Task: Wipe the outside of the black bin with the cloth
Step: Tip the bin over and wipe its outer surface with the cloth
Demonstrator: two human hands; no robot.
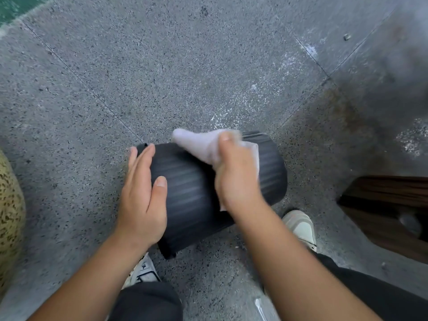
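A black ribbed bin (192, 193) lies on its side just above the speckled floor, between my two hands. My left hand (143, 198) presses flat against the bin's left end, fingers straight and thumb resting on the ribbed wall. My right hand (236, 177) grips a white cloth (201, 144) and holds it against the upper right part of the bin's outside. One corner of the cloth sticks out to the upper left past my fingers. The bin's surface and the cloth are blurred.
The grey speckled stone floor (162, 77) stretches ahead, with pale scuffed patches at upper right. My two white shoes (301, 225) and dark trouser legs are below the bin. Dark wooden furniture (389, 205) stands at the right. A patterned yellow object (9, 205) sits at the left edge.
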